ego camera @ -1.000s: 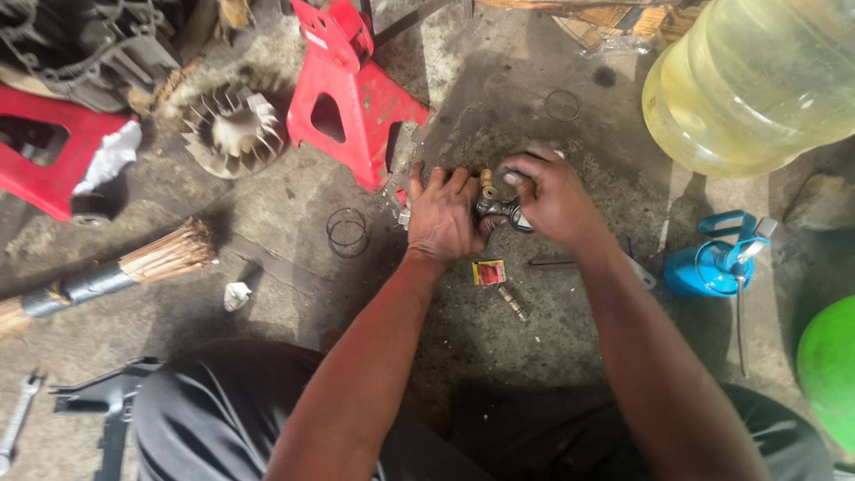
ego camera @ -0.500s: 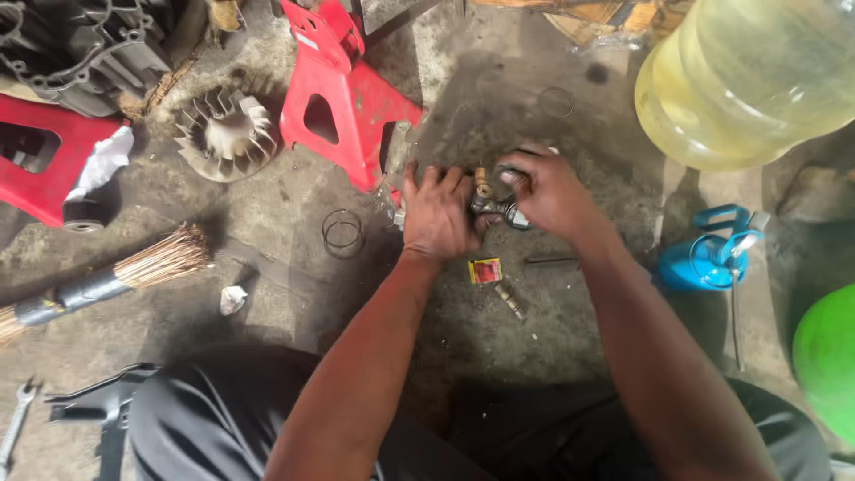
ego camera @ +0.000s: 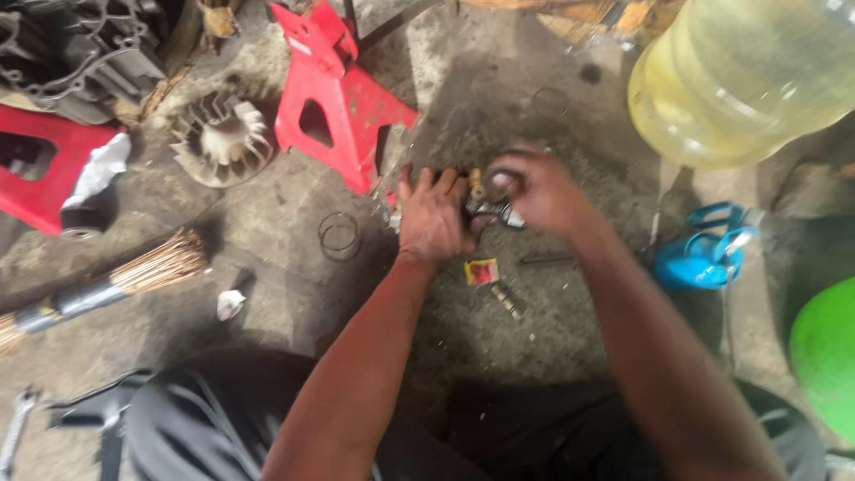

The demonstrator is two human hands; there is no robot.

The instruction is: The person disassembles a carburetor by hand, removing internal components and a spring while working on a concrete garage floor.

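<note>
— What lies around the hands in the head view?

— A red metal stand sits just up-left of them on the concrete floor. Left of it is a finned fan wheel; a wire ring lies near the left wrist. A big yellowish jug fills the top right, with a blue tool below it and a green tub at the right edge.

— And the part itself?

— A small metal part sits between both hands. The left hand lies flat, fingers spread, touching its left side. The right hand curls over it, pinching it from the right.

— Any open room?

— A small red-and-yellow packet and a short bolt lie just below; beyond them the floor is bare down to the knees.
</note>
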